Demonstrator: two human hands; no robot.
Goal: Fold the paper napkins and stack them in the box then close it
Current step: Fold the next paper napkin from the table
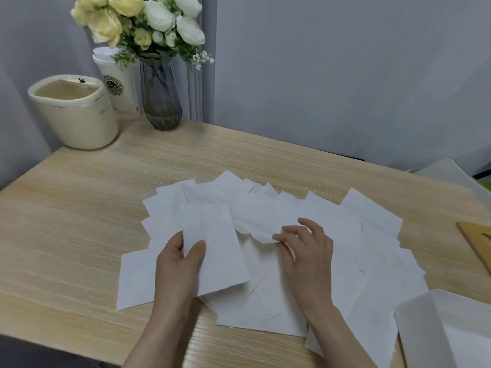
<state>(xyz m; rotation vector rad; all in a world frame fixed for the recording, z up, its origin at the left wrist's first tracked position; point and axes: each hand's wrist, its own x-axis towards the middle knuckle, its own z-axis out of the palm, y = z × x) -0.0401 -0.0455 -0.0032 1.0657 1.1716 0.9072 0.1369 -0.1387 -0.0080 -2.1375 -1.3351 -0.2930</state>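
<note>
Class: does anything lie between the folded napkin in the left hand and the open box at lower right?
Only the right hand and loose napkins on the table; the folded napkin can pass over to the box.

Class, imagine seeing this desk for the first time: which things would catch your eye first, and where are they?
A spread of white paper napkins covers the middle of the wooden table. Over it, the left hand holds a folded napkin and the right hand pinches another. A vase of flowers stands at the far left corner.

Loose napkins (305, 208) are blanketing the table (79, 221) around me; its bare left is lying open, while the vase (160, 94), cup (121, 86) and bin (77, 112) are crowding that far corner.
</note>
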